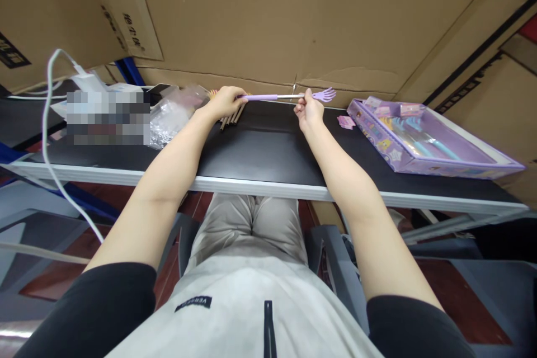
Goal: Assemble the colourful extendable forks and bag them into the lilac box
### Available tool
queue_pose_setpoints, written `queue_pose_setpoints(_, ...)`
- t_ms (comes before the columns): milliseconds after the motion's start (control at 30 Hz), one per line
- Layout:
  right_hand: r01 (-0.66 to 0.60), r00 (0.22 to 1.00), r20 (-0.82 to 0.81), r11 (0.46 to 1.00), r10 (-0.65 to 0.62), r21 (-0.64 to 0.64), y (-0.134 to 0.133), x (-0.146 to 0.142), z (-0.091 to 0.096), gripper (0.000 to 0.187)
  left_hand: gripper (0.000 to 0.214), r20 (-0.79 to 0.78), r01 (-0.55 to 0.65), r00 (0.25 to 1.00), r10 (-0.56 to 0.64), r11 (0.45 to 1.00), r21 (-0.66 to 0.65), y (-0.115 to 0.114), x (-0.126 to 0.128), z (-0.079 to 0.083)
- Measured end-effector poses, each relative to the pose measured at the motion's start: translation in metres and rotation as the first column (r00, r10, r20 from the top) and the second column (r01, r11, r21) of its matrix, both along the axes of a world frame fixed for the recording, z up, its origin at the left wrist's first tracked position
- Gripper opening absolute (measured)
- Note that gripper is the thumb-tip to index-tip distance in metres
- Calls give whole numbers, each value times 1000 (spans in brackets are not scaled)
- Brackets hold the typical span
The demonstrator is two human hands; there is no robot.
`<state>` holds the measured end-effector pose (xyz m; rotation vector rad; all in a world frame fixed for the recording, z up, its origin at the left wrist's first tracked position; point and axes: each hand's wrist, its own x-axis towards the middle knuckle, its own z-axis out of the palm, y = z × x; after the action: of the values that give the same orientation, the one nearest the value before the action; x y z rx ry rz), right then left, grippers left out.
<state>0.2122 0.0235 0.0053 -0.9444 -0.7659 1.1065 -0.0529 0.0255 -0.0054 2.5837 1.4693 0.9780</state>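
A purple back scratcher [262, 97] with a metal rod and a hand-shaped head is held level above the black table. My left hand [226, 102] is closed on the end of its purple handle. Close to the head, my right hand [309, 109] pinches the metal rod. Under and beside my left hand lie several metal rods [234, 116] with coloured ends, partly hidden by that hand. A small pink card [346, 122] lies on the table to the right of my right hand.
At the right stands a purple display box [453, 168] holding several scratchers with blue and yellow parts. Clear plastic bags [168, 120] lie at the left, beside a blurred-out patch and a white charger with its cable [47, 123]. A cardboard wall [260, 17] rises behind the table [264, 151].
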Motion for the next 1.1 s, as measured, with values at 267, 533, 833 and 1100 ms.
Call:
queue_pose_setpoints(267,-11,999,-48,1000,9,-24,-9,-6,6,47,29,15,-79,997,81,994,-72,-13,3,7)
queue_pose_setpoints(533,-36,995,-88,999,38,22,-10,-13,-1,44,20,94,-77,993,76,997,10,-11,1,10)
queue_pose_setpoints(833,-19,995,-101,997,26,69,-6,-14,-5,43,21,84,-62,995,56,995,73,-16,6,17)
queue_pose_setpoints(1100,-25,992,-126,998,33,59,-11,-16,-2,40,19,88,-66,994,59,994,84,-11,5,15)
